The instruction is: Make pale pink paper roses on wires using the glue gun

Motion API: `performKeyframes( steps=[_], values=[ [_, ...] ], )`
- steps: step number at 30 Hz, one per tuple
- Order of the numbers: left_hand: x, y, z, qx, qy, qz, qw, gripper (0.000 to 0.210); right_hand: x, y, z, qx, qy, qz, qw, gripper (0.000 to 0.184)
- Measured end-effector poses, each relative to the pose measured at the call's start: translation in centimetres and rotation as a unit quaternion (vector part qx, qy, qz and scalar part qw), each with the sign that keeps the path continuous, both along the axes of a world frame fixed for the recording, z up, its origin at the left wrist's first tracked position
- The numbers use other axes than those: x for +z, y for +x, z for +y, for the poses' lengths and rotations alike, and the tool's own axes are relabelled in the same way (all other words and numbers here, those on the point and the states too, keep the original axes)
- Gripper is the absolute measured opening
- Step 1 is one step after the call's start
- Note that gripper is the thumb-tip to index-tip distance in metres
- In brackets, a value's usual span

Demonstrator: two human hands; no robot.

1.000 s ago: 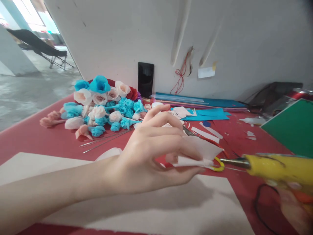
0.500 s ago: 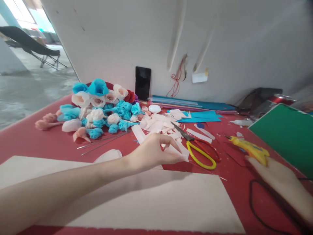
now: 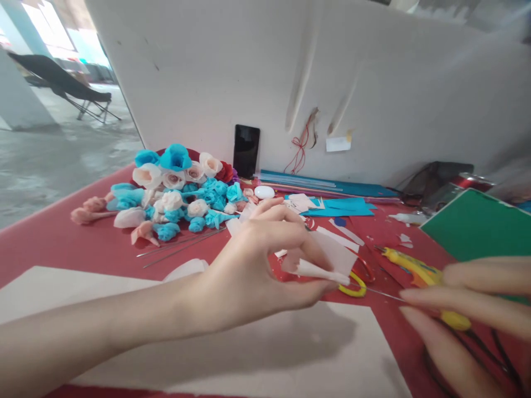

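Note:
My left hand (image 3: 265,265) pinches a pale pink paper piece (image 3: 338,251), wrapped into a narrow cone around one end of a thin wire (image 3: 381,294). The wire runs rightward to my right hand (image 3: 468,304), whose thumb and fingertip are closed on its other end; that hand is partly blurred. Just behind my right fingers lies a yellow hot glue gun (image 3: 409,264) on the red table. Scissors (image 3: 357,287) with yellow and red handles lie behind the held paper, mostly hidden by it and my left hand.
A large pale paper sheet (image 3: 332,354) covers the table's front. Blue, white and pink paper flowers (image 3: 174,204) pile up at the left, beside loose wires (image 3: 174,250). Blue paper (image 3: 340,207) and a phone (image 3: 246,150) are at the back; a green board (image 3: 477,226) leans at right.
My right hand has let go of the glue gun, now lying on the table, and has taken hold of the wire. My left hand has lifted the paper and wire slightly rightward and nearer.

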State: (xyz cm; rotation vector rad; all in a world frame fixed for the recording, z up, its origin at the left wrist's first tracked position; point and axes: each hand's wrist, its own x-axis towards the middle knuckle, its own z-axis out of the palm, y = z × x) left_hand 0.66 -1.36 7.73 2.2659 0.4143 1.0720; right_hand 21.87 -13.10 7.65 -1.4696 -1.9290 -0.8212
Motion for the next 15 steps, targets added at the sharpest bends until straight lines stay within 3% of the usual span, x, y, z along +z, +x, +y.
performKeyframes(
  steps=[1,3,15],
  values=[
    [0.1,-0.1,-0.2,-0.002,0.014,0.0,1.0,0.01,0.5,-1.1,0.3,0.069,0.037,-0.016,0.997,0.009],
    [0.3,-0.2,-0.5,-0.005,0.042,-0.002,0.999,0.011,1.0,-2.6,0.8,0.085,0.022,-0.017,0.996,0.006],
    [0.3,-0.6,-0.7,-0.031,0.122,-0.01,0.992,0.007,0.2,-4.0,0.9,0.088,0.045,0.045,0.994,0.008]
  ],
)
